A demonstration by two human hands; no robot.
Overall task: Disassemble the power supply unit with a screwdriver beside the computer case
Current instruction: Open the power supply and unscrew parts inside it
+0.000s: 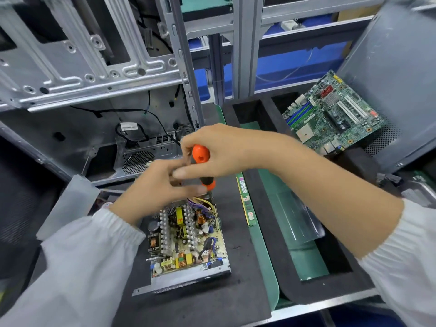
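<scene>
The power supply unit [186,244] lies open on the black foam mat, its circuit board with coils, capacitors and heat sinks exposed. An orange-and-black screwdriver [203,166] stands upright over the unit's far end. My right hand [219,149] grips the top of its handle. My left hand [160,182] reaches in just below, its fingers touching the lower part of the handle; they are blurred. The screwdriver's tip is hidden among the wires. The grey computer case [94,95] stands open behind the unit.
A detached grey metal cover [68,206] leans left of the unit. A RAM stick [246,201] lies to its right on the mat. A green motherboard [335,114] rests in the black foam tray [247,107] at the right, with a clear plastic piece [297,218] below.
</scene>
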